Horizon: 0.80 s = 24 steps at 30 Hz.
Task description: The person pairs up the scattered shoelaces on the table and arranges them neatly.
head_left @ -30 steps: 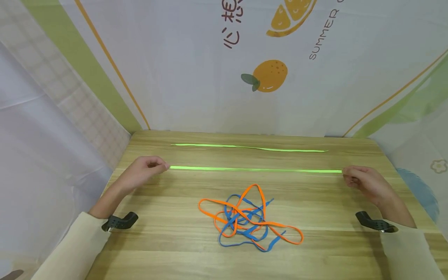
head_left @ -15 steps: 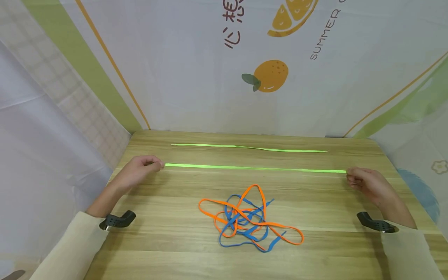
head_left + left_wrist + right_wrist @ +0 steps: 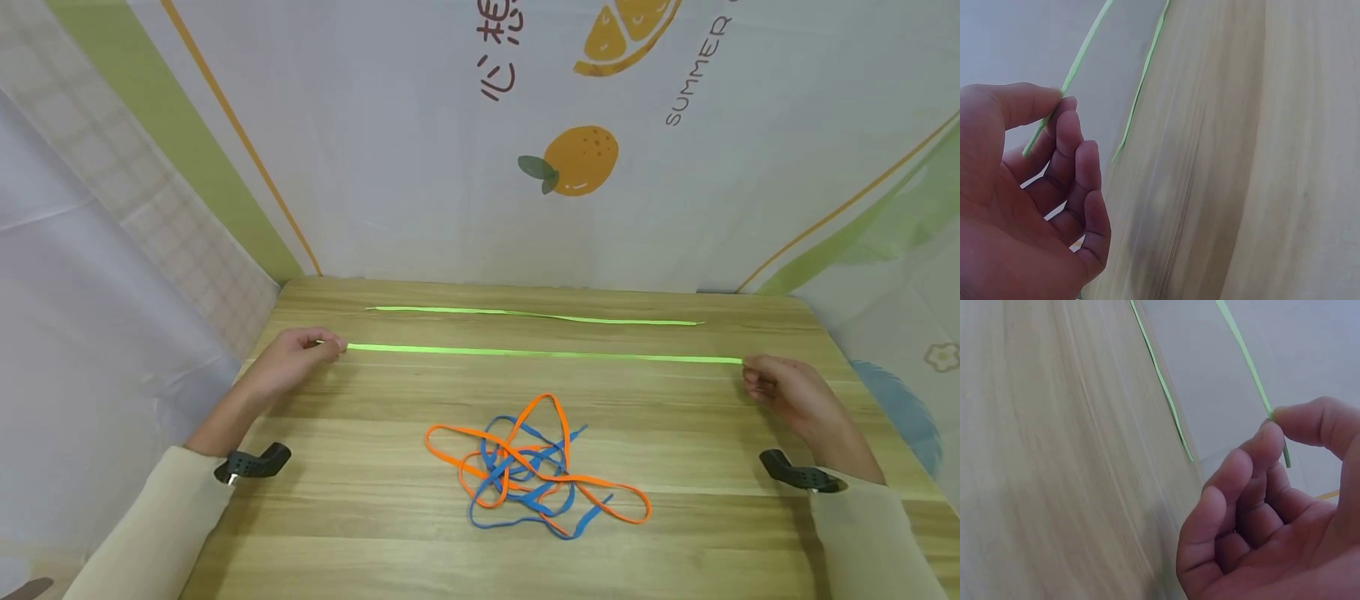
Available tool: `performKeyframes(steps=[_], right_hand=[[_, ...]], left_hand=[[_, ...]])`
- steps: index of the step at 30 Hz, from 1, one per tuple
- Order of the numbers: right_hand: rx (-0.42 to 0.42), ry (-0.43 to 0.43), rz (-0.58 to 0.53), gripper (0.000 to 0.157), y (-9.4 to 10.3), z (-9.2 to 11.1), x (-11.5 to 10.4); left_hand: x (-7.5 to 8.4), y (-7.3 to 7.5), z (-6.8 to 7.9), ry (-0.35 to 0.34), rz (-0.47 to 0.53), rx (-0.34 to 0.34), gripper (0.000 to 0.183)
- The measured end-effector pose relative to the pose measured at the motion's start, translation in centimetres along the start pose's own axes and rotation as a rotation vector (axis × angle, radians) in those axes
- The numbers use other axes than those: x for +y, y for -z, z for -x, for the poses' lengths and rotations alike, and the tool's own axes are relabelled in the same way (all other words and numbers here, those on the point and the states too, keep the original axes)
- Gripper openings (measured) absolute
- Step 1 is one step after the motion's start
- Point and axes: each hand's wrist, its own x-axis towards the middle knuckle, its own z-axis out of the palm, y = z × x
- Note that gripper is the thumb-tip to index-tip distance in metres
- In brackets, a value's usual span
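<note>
A flat neon-green shoelace [image 3: 540, 353] is stretched straight between both hands, above the wooden table [image 3: 360, 533]. My left hand [image 3: 294, 360] pinches it near one end between thumb and index finger; a short tip of the lace [image 3: 1036, 139] sticks out past the fingers in the left wrist view. At the other end my right hand [image 3: 787, 392] pinches it the same way, with its tip [image 3: 1287, 455] poking out below the thumb in the right wrist view. A second green shoelace [image 3: 465, 311] lies nearly straight along the table's far side, parallel to the held one.
Orange laces [image 3: 611, 485] and blue laces [image 3: 525, 523] lie in a loose tangle on the middle of the table, nearer to me. A printed white curtain [image 3: 420, 167] hangs behind the table's far edge, with more cloth at both sides.
Both hands have spread a little apart, pulling the held shoelace straight. The left hand moved left and slightly away from me; the lace now sits nearer the far one. The tangle stays put.
</note>
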Motion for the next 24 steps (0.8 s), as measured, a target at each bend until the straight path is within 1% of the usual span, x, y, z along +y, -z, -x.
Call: performKeyframes(steps=[10, 18, 24], right_hand=[[0.105, -0.032, -0.042, 0.034, -0.7, -0.7, -0.3], [0.15, -0.03, 0.028, 0.029, -1.1, -1.5, 0.0], [0.158, -0.016, 0.097, 0.027, -1.1, -2.2, 0.1]], left_hand=[[-0.1, 0.1, -0.8, 0.01, 0.012, 0.045, 0.04], [0.0, -0.1, -1.4, 0.039, -0.004, 0.093, 0.041], [0.2, -0.3, -2.1, 0.069, -0.057, 0.156, 0.04]])
